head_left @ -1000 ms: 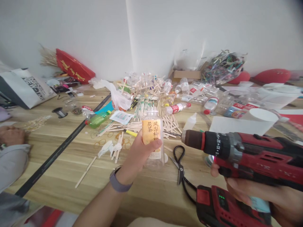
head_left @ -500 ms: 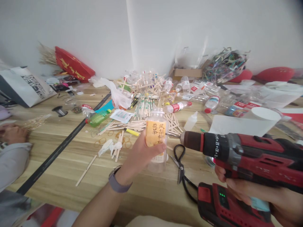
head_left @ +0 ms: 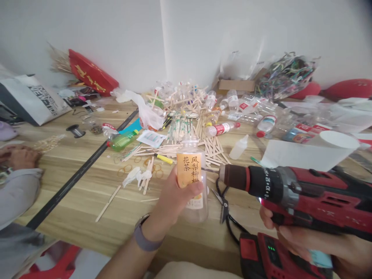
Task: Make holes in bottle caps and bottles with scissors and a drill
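Note:
My left hand is wrapped round a clear plastic bottle with an orange label, held upright above the wooden table. In my right hand is a red and black cordless drill, its handle gripped and its nose pointing left. The drill bit meets the side of the bottle by the label's right edge; whether it has gone into the plastic I cannot tell. Just under the drill's chuck lies a pair of black-handled scissors, partly hidden by the drill.
Wooden sticks lie in a heap behind the bottle, with several empty bottles beyond. A yellow utility knife and a white squeeze bottle lie nearer. At the left rests another person's hand. A dark strip crosses the table.
The bottle and drill sit slightly lower in view, and the bit now appears at the bottle's label edge. The camera has shifted a little. Both hands keep their grip.

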A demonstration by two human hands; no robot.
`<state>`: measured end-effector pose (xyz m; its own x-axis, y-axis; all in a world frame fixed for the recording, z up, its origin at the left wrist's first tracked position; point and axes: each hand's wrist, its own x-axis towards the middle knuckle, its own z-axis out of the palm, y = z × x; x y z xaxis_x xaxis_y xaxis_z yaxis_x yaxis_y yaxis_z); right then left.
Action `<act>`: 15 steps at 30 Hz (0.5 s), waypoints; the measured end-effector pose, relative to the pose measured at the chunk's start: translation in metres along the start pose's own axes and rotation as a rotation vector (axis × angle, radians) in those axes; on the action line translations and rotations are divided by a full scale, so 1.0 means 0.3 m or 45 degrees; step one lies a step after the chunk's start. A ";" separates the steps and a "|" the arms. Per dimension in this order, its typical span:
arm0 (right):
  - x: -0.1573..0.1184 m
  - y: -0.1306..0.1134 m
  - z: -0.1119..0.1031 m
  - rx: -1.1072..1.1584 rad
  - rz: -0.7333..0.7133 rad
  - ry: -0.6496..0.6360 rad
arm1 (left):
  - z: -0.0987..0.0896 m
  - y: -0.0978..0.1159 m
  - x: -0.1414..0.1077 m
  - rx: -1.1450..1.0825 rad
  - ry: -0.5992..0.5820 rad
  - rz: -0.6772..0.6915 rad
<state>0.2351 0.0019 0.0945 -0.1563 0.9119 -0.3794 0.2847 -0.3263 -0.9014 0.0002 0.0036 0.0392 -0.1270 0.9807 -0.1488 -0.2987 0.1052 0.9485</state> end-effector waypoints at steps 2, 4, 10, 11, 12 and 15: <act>0.005 -0.002 0.008 -0.116 -0.031 0.018 | -0.001 -0.011 -0.011 -0.006 0.002 -0.027; 0.012 0.001 0.017 -0.134 -0.038 0.055 | -0.001 -0.020 -0.016 -0.003 -0.018 -0.042; 0.042 0.022 0.024 -0.018 -0.104 0.013 | -0.022 -0.024 -0.002 -0.021 0.017 -0.020; 0.049 0.024 0.021 -0.020 -0.122 0.005 | -0.025 -0.022 0.001 -0.026 0.039 -0.003; 0.055 0.023 0.018 -0.039 -0.132 -0.007 | -0.027 -0.019 0.004 -0.032 0.054 0.016; 0.070 0.015 0.010 -0.176 -0.103 -0.022 | -0.028 -0.018 0.007 -0.022 0.001 0.030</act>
<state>0.2303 0.0188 0.0817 -0.2000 0.9290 -0.3115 0.3976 -0.2136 -0.8924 -0.0063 0.0039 0.0316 -0.1350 0.9827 -0.1268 -0.3118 0.0793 0.9468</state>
